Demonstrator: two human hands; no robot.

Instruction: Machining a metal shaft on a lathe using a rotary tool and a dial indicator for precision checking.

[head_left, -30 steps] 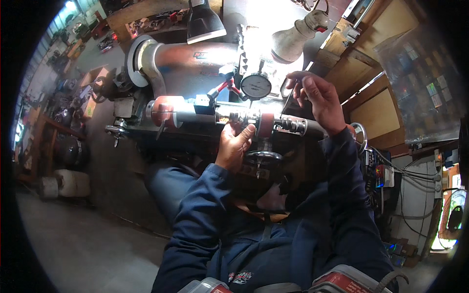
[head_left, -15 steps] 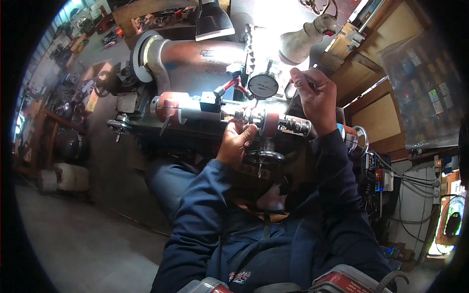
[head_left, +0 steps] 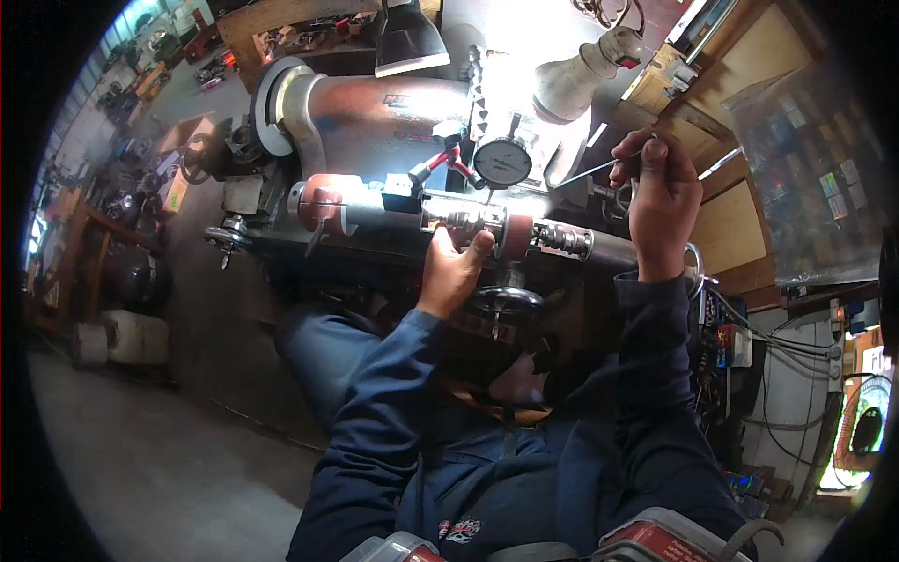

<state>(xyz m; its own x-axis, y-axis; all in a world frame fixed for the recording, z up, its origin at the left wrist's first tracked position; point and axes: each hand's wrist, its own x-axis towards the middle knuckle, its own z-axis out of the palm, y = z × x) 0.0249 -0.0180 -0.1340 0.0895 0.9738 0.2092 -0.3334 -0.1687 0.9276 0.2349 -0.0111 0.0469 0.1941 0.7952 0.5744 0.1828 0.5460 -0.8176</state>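
Observation:
A metal shaft with raised lobes, like a camshaft (head_left: 567, 240), lies level across the machine. My left hand (head_left: 451, 272) is closed round its middle part, thumb on the near side, the other fingers partly hidden. Just above hangs a round dial gauge (head_left: 503, 163) with its stem pointing down toward the shaft, beside a jointed red and silver arm (head_left: 435, 167). Off to the right, my right hand (head_left: 661, 201) is raised and pinches a thin metal rod (head_left: 590, 173), which slants down leftward, apart from the shaft.
Small handwheels (head_left: 506, 300) stick out at the machine's front. A bright lamp (head_left: 579, 80) and a dark lamp shade (head_left: 410, 42) hang over the work. At the left end sits a red clamp (head_left: 328, 203). Wooden panels (head_left: 730, 225) stand at right.
My right hand has moved right and away from the shaft with the thin rod, which now lies flatter. My left hand stays at the shaft, its thumb slightly higher.

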